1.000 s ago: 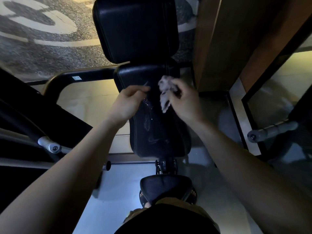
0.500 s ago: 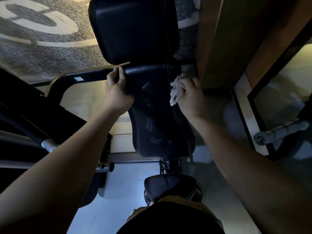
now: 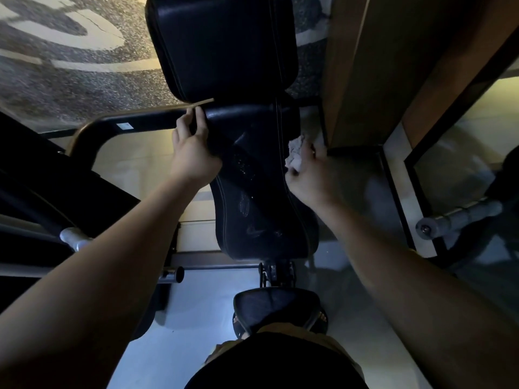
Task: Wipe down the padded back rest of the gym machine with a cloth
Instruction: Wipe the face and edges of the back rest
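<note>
Two hands are on the padded back rest (image 3: pixel 252 197), and the main risks come from where they sit. The right hand (image 3: pixel 311 178) has its fingers closed around a bunched pale cloth (image 3: pixel 295 154), held at the pad's right seam, just beside the wooden panel (image 3: pixel 365 66). From that spot a stroke could slip off the edge and wipe air or the panel rather than the face. The cloth is bunched small, so each pass probably covers a narrow strip. Pale specks and smears show down the middle of the pad, and these would likely be left behind unless passes overlap.

The left hand (image 3: pixel 193 155) clasps the far left corner, with its fingers (image 3: pixel 191 119) lying up along the edge towards the frame bar (image 3: pixel 132 126). How far they wrap behind the pad is hidden. That corner sits under the palm, so it would go unwiped unless the hand shifts.

The back rest lies in the centre of the view with its face turned up towards the camera. Its long axis runs near to far. The far end tucks beneath the upper pad (image 3: pixel 224 46), and the rounded near end points at the small seat (image 3: pixel 275 304) below.
</note>
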